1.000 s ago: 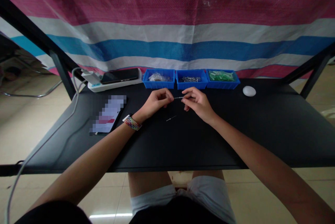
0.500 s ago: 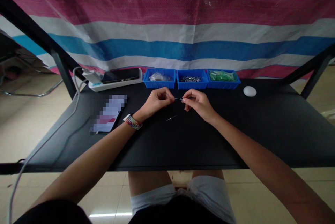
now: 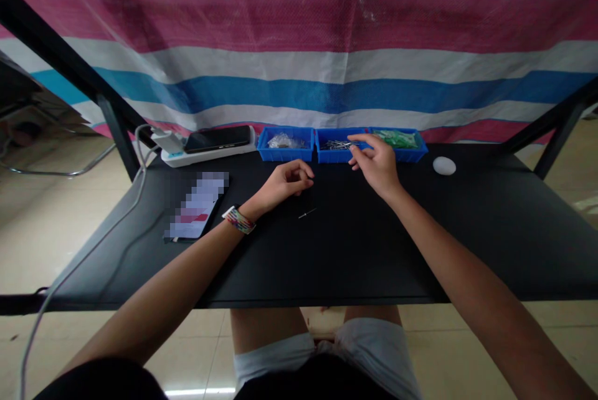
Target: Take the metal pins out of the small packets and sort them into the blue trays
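A loose pin (image 3: pixel 307 214) lies nearer the person than the middle blue bin (image 3: pixel 327 155). The hands, joined half a second ago, have parted. The left hand (image 3: pixel 284 182) rests curled short of that bin, and I cannot tell whether it holds anything. The right hand (image 3: pixel 375 162) has reached the bin, thumb and forefinger parted over its metal pins (image 3: pixel 337 144). The flanking bins hold a clear bag (image 3: pixel 280 139) on the left and green parts (image 3: pixel 397 136) on the right.

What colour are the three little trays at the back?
The trays are blue, in the head view.
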`<state>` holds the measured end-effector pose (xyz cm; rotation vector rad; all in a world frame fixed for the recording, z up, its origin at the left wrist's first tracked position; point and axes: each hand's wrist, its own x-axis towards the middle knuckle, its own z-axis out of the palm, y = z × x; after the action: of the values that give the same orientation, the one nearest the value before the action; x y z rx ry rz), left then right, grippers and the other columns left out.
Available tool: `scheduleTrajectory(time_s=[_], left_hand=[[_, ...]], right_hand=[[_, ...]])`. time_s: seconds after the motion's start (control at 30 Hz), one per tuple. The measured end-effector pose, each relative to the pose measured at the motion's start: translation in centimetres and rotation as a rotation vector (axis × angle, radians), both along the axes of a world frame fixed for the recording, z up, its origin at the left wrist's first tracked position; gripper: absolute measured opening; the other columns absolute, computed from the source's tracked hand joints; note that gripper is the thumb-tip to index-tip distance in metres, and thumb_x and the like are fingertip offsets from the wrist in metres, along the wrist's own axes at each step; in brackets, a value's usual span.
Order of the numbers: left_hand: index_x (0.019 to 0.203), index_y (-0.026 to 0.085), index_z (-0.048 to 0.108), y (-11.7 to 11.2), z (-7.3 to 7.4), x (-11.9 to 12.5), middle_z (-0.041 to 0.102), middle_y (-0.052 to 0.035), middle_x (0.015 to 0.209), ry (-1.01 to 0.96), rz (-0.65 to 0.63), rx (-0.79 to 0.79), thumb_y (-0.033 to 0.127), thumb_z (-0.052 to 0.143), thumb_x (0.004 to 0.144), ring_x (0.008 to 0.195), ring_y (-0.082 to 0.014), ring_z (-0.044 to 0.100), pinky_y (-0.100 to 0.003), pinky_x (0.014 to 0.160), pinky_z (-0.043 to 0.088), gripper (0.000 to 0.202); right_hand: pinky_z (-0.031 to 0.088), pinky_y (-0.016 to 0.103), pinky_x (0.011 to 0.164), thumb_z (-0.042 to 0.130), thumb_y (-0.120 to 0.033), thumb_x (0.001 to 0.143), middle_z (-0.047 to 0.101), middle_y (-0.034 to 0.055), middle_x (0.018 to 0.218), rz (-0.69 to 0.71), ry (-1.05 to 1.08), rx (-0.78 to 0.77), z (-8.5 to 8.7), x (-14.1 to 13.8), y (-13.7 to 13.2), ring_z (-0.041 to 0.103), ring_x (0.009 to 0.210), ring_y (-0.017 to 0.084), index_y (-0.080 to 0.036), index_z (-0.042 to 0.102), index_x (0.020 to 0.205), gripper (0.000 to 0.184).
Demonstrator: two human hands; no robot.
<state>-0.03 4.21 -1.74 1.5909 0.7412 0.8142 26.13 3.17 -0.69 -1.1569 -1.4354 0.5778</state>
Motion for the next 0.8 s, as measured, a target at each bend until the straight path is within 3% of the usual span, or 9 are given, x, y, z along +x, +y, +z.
scheduleTrajectory(time_s=[0.1,0.2,0.33,0.4,0.5,0.57,0.67,0.8], left_hand=[[0.097,0.016,0.067,-0.1,0.0,0.0,0.058,0.0041,0.071,0.003,0.004,0.002,0.031,0.083,0.082,0.057,-0.0077,0.053,-0.02,0.054,0.039,0.026],[0.095,0.015,0.068,-0.2,0.1,0.0,0.058,0.0038,0.071,0.018,-0.001,0.012,0.03,0.082,0.083,0.058,-0.0077,0.053,-0.02,0.055,0.039,0.023],[0.095,0.015,0.068,-0.1,-0.1,0.0,0.058,0.0038,0.07,-0.023,0.024,-0.011,0.031,0.081,0.084,0.055,-0.0078,0.052,-0.02,0.053,0.038,0.023],[0.096,0.016,0.068,0.0,-0.2,-0.1,0.058,0.0033,0.07,-0.069,0.051,-0.038,0.035,0.075,0.089,0.055,-0.0092,0.053,-0.021,0.052,0.04,0.022],[0.099,0.015,0.069,0.1,-0.3,-0.2,0.059,0.0017,0.07,-0.122,0.068,-0.084,0.039,0.065,0.096,0.056,-0.0113,0.055,-0.023,0.053,0.043,0.024],[0.099,0.015,0.069,0.2,-0.3,-0.2,0.059,0.0012,0.07,-0.14,0.067,-0.104,0.039,0.063,0.097,0.056,-0.0115,0.055,-0.023,0.053,0.044,0.024],[0.098,0.015,0.069,0.2,-0.4,-0.2,0.059,0.001,0.07,-0.151,0.066,-0.113,0.037,0.062,0.098,0.056,-0.0112,0.054,-0.023,0.053,0.043,0.023],[0.099,0.015,0.069,0.2,-0.6,-0.2,0.059,0.0009,0.07,-0.156,0.054,-0.112,0.037,0.064,0.098,0.057,-0.0114,0.055,-0.023,0.054,0.044,0.022]], right_hand=[[0.055,0.028,0.052,0.065,-0.031,0.093,0.065,0.0096,0.132,-0.038,-0.076,0.018,-0.5,0.5,-0.2,0.063,0.063,0.01,-0.022,0.077,0.111,0.023],[0.052,0.03,0.056,0.063,-0.023,0.093,0.069,0.0078,0.118,-0.034,-0.161,0.06,-0.8,0.1,-1.3,0.058,0.061,0.011,-0.021,0.077,0.101,0.016],[0.047,0.031,0.061,0.066,-0.017,0.092,0.068,0.003,0.091,0.239,-0.353,0.033,-0.8,-2.0,-3.3,0.056,0.063,0.014,-0.022,0.077,0.092,0.012],[0.048,0.03,0.063,0.069,-0.017,0.092,0.069,0.0027,0.094,0.414,-0.437,0.014,-0.9,-3.4,-4.4,0.057,0.065,0.013,-0.022,0.079,0.097,0.012],[0.054,0.035,0.079,0.074,-0.021,0.095,0.07,0.0048,0.101,0.526,-0.568,0.099,-1.1,-5.3,-5.7,0.066,0.087,0.019,-0.024,0.081,0.105,0.013],[0.055,0.038,0.084,0.074,-0.022,0.097,0.071,0.0069,0.101,0.551,-0.706,0.186,-1.2,-6.3,-6.1,0.065,0.097,0.023,-0.024,0.081,0.104,0.01],[0.054,0.039,0.081,0.067,-0.02,0.102,0.07,0.0087,0.1,0.557,-0.871,0.276,-1.1,-6.8,-6.2,0.063,0.094,0.024,-0.022,0.08,0.097,0.013],[0.052,0.037,0.081,0.058,-0.016,0.103,0.068,0.0079,0.101,0.517,-0.776,0.257,-0.5,-6.3,-6.1,0.063,0.091,0.022,-0.02,0.071,0.096,0.015]])
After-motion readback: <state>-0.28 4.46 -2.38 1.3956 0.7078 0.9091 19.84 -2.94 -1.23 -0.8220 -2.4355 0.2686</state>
